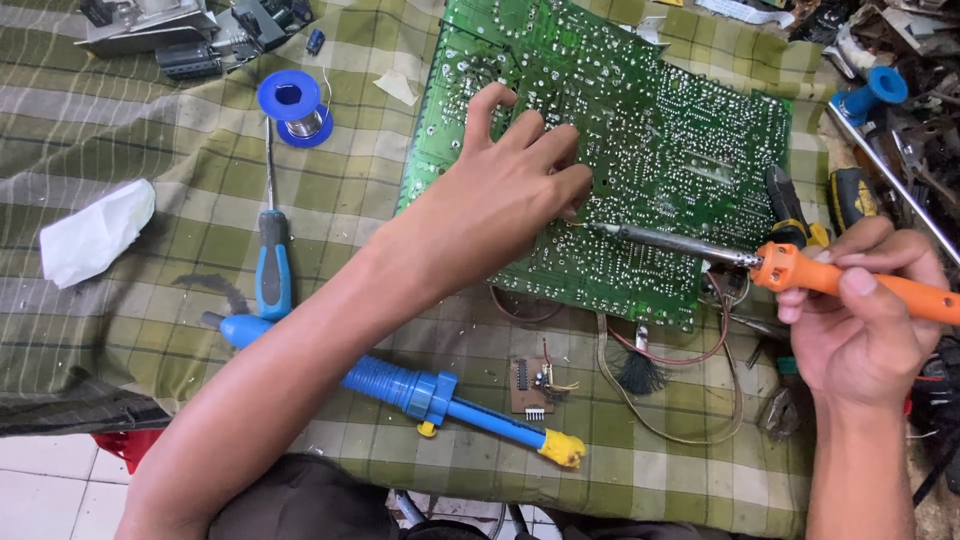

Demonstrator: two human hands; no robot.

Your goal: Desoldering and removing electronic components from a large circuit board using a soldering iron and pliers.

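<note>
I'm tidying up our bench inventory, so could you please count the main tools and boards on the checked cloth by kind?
Circuit boards: 2, large green board under left hand, small brown board
Soldering irons: 1, orange-handled iron in right hand
Desoldering pumps: 1, blue pump
Screwdrivers: 1, blue-handled screwdriver
Solder spools: 1, blue spool
Total: 6

I count one large green circuit board | one small brown board | one soldering iron | one blue desoldering pump | one blue-handled screwdriver | one solder spool | one white tissue | perhaps two yellow-black tool handles, partly hidden.
</note>
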